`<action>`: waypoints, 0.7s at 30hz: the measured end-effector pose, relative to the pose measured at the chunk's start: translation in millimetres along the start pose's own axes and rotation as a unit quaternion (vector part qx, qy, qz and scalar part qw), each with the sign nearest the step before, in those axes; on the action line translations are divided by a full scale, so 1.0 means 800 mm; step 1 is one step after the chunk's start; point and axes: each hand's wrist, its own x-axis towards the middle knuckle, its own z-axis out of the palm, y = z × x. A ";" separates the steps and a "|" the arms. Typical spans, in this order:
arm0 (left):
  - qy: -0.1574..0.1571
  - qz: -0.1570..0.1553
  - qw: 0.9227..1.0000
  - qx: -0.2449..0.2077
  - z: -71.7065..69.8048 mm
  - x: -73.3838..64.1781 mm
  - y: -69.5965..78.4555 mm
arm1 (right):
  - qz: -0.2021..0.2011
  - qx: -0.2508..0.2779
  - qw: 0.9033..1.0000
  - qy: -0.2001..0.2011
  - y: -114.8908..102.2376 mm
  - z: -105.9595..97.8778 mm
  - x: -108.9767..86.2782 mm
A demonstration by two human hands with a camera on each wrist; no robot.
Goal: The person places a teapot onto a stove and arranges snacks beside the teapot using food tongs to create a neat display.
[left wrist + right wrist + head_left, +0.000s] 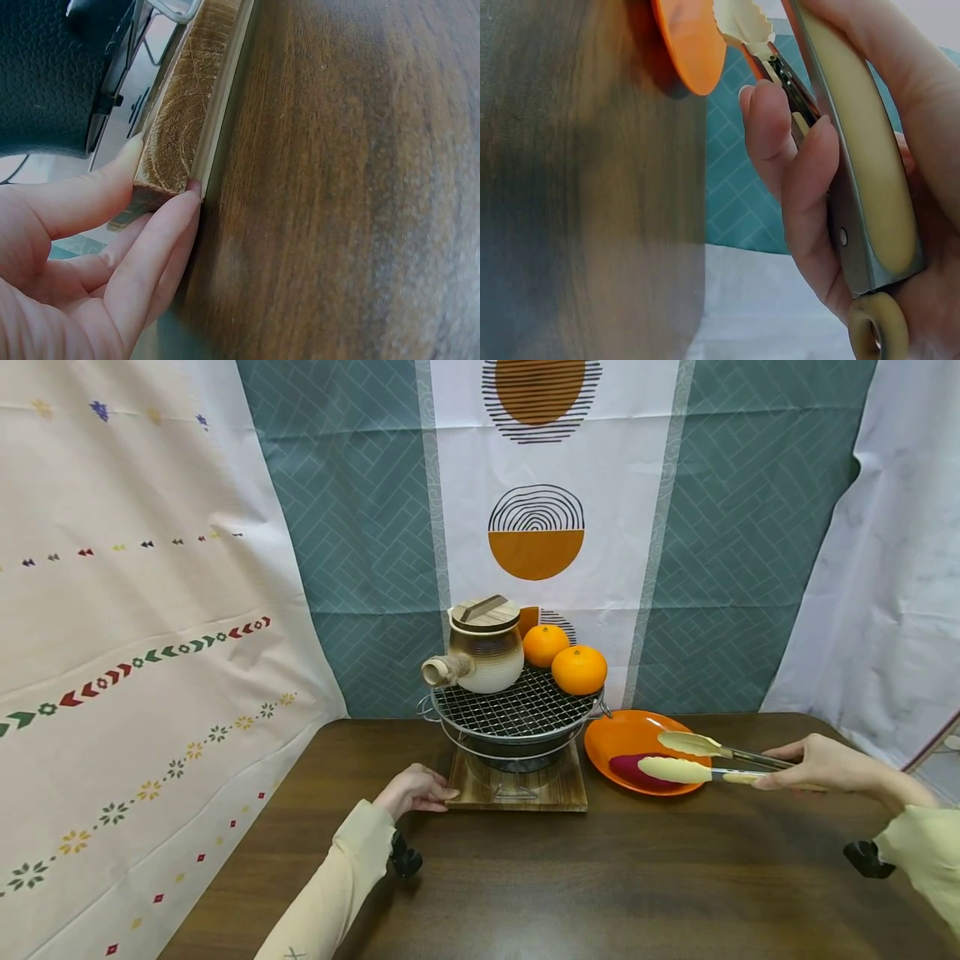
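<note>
My left hand (417, 788) pinches the near left corner of a square wooden board (555, 797), thumb on top and fingers against its lower edge in the left wrist view. On that board stands a round tabletop grill (517, 714) with a black wire mesh. In my right hand (832, 764) is a pair of tongs (738, 756) with cream tips and handle grips, fingers curled round the handles. Its tips are spread apart over an orange plate (600, 739). A dark red, smooth, elongated thing (626, 767) lies on the plate, partly hidden behind the lower tip.
A side-handled clay pot (491, 664) with a wooden lid (487, 614) sits on the grill mesh at the left. Two oranges (579, 670) lie on the mesh at the right. Patterned cloths (360, 527) hang behind and beside the brown wooden table (525, 885).
</note>
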 end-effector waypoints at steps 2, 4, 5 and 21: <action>0.003 -0.004 1.000 -0.004 0.000 0.001 0.000 | -0.003 0.004 1.000 -0.002 0.001 0.001 0.000; 0.005 -0.004 1.000 -0.004 0.000 0.002 0.000 | -0.003 0.009 1.000 -0.003 0.003 0.002 0.000; 0.006 -0.005 1.000 -0.004 0.000 0.002 0.000 | -0.002 0.012 1.000 -0.005 0.003 0.002 -0.001; 0.011 -0.003 1.000 -0.003 0.002 0.001 0.002 | -0.008 0.016 1.000 -0.006 0.016 0.009 0.003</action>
